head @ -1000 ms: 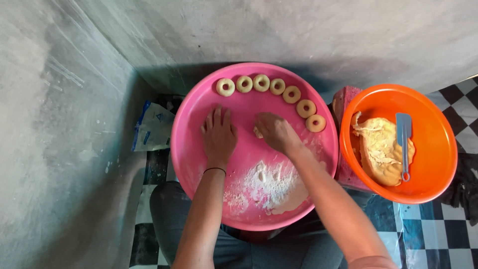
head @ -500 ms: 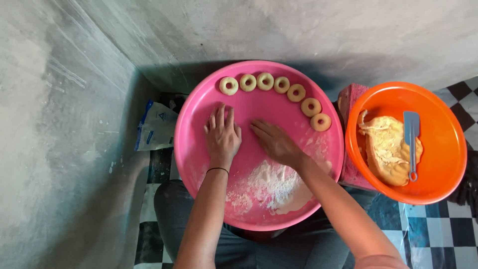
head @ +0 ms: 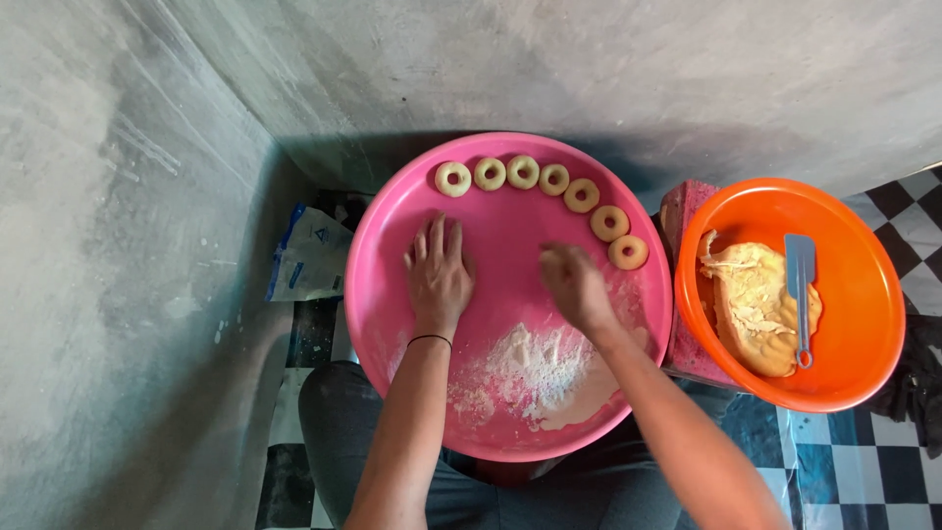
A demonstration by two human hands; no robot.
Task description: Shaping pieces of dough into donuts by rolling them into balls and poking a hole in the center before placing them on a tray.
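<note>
A wide, shallow pink plastic tray [head: 392,324] sits on the person's lap, smooth and glossy except where a loose heap of white flour [head: 540,378] dusts its near edge. Along the far rim runs a curved row of seven small dough rings [head: 554,179], pale yellow, matte and each with a neat hole. The left hand [head: 439,278] lies flat on the bare tray, palm down, fingers spread apart, a thin dark band at the wrist. The right hand [head: 574,285] is just beside it near the tray's middle, fingers curled inward; it is blurred, and I cannot tell whether it pinches anything. Beside the tray's right edge stands an orange plastic bowl [head: 863,294] holding a ragged, sticky lump of dough [head: 751,304] with a grey-blue scraper [head: 802,285] resting against it. A crumpled plastic bag [head: 309,257] lies partly hidden behind the tray's left edge.
</note>
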